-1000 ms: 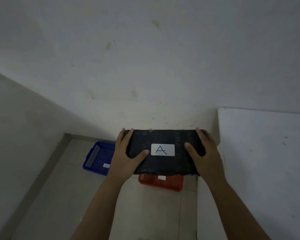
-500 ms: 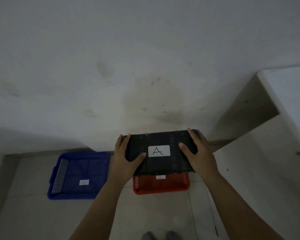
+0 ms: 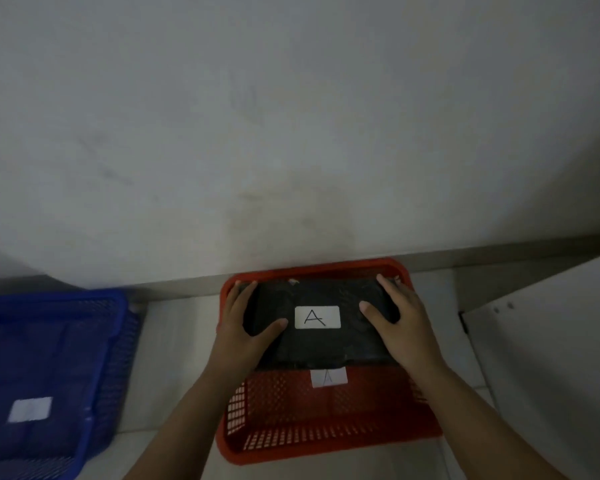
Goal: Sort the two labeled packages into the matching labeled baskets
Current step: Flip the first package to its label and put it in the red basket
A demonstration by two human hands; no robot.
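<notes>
A black package [image 3: 326, 344] with a white label marked A sits in the far half of the red basket [image 3: 319, 441]. My left hand [image 3: 243, 327] grips its left end and my right hand [image 3: 399, 323] grips its right end, thumbs on top. A white label [image 3: 329, 377] marked A lies on the red basket's floor, half under the package. A blue basket [image 3: 115, 341] with a white label [image 3: 30, 409] stands on the floor to the left; its letter is too blurred to read. Whether the package rests on the basket floor is unclear.
Both baskets stand on a pale tiled floor against a white wall [image 3: 291, 133]. A white panel or table side [image 3: 551, 358] rises at the right, close to the red basket. A strip of bare floor [image 3: 177, 358] separates the two baskets.
Both hands have lowered the package down into the red basket. The view has come much closer to the floor, and the baskets look far larger.
</notes>
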